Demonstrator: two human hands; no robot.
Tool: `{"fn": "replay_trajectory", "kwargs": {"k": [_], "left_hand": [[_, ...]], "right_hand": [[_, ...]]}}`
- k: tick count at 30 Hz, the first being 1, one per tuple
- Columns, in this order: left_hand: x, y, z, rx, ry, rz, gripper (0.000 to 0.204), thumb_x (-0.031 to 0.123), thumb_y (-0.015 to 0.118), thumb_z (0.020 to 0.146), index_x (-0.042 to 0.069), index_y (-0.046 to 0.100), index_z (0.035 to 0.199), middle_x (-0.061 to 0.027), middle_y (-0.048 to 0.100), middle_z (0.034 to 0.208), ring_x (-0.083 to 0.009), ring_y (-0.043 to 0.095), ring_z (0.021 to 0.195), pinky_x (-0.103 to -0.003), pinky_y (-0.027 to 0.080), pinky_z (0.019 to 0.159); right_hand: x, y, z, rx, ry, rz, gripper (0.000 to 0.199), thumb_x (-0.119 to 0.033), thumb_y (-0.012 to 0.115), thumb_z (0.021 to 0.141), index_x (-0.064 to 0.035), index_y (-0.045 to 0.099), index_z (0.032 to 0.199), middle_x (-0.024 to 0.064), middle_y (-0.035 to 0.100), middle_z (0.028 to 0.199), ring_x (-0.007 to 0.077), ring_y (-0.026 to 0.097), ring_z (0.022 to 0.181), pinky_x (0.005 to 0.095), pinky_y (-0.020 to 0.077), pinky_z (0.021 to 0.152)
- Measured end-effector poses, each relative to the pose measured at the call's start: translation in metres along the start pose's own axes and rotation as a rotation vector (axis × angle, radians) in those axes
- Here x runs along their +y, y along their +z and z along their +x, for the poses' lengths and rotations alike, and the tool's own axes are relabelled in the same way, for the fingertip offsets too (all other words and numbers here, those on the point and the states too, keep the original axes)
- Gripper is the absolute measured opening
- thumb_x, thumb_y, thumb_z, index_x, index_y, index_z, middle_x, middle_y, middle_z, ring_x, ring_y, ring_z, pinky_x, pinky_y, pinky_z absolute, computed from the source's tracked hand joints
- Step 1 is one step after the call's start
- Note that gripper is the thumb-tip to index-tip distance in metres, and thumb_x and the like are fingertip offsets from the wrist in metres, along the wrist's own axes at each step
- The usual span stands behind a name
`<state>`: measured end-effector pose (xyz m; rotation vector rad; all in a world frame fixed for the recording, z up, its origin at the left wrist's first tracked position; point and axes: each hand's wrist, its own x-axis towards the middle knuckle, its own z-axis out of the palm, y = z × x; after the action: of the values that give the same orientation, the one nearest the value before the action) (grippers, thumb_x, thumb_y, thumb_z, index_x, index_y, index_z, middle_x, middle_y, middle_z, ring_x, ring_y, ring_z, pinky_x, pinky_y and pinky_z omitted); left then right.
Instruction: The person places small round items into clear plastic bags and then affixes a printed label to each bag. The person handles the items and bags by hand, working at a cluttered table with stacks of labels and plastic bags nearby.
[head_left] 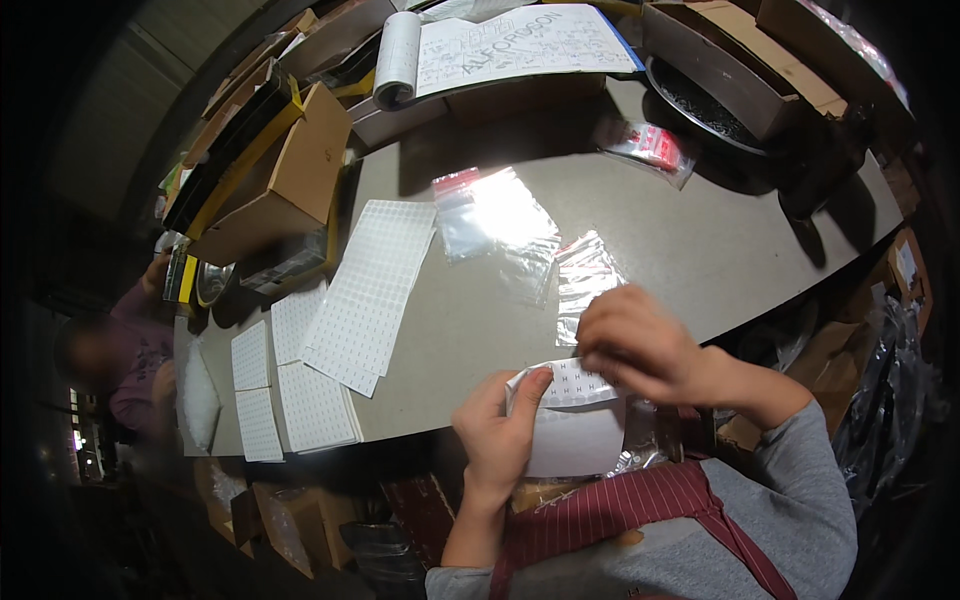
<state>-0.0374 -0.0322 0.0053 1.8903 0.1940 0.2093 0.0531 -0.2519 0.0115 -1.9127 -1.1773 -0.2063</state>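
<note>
Two hands — left (497, 437), right (635, 345) — one sticker sheet (575, 385)

Matt white paper label sheets (365, 290), glossy clear plastic bags (495, 225), smooth grey tabletop (700, 240), brown cardboard boxes (285, 180).

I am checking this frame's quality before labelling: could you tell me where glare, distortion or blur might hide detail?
Head view: strong glare whitens the clear bags mid-table; fisheye bends the table edge and darkens the corners; the right hand looks slightly soft, while the left hand and its sticker sheet stay readable.

Head fisheye, looking down, close over table (700, 240)
</note>
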Motion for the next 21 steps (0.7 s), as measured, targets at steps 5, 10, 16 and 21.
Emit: {"fn": "replay_trajectory", "kwargs": {"k": [5, 10, 16, 21], "left_hand": [[0.007, -0.016, -0.008, -0.099, -0.019, -0.166, 0.013, 0.007, 0.075, 0.091, -0.006, 0.074, 0.091, -0.0044, 0.07, 0.08, -0.0095, 0.06, 0.074, -0.025, 0.047, 0.067], [0.006, -0.032, -0.01, -0.121, 0.056, -0.267, 0.011, 0.002, 0.073, 0.091, -0.009, 0.073, 0.093, -0.0117, 0.074, 0.085, -0.0149, 0.065, 0.076, -0.028, 0.05, 0.071], [-0.004, -0.052, -0.025, 0.168, 0.049, -0.391, 0.021, 0.01, 0.074, 0.089, -0.011, 0.072, 0.09, -0.0139, 0.073, 0.087, -0.0165, 0.064, 0.075, -0.025, 0.048, 0.072], [-0.012, -0.066, -0.025, 0.366, 0.156, -0.573, 0.024, 0.013, 0.07, 0.092, -0.012, 0.071, 0.092, -0.0156, 0.072, 0.085, -0.0178, 0.065, 0.074, -0.026, 0.048, 0.073]], "right_hand": [[0.015, -0.02, 0.01, 0.003, 0.215, -0.175, 0.013, -0.006, 0.065, 0.085, -0.0024, 0.062, 0.097, 0.0136, 0.06, 0.121, 0.0375, 0.047, 0.124, 0.0475, 0.0411, 0.105], [0.017, -0.007, 0.009, -0.061, 0.189, -0.454, 0.024, -0.004, 0.069, 0.079, -0.0011, 0.06, 0.101, 0.018, 0.054, 0.129, 0.0429, 0.042, 0.132, 0.0545, 0.0365, 0.11], [0.01, -0.011, 0.013, -0.085, 0.241, -0.476, 0.058, -0.014, 0.08, 0.074, -0.0024, 0.053, 0.125, 0.0214, 0.046, 0.136, 0.0438, 0.038, 0.135, 0.057, 0.0305, 0.114], [-0.013, -0.024, 0.008, -0.201, 0.246, -0.396, 0.081, -0.028, 0.086, 0.074, -0.0038, 0.047, 0.14, 0.0231, 0.042, 0.14, 0.046, 0.034, 0.138, 0.058, 0.0282, 0.115]]}}
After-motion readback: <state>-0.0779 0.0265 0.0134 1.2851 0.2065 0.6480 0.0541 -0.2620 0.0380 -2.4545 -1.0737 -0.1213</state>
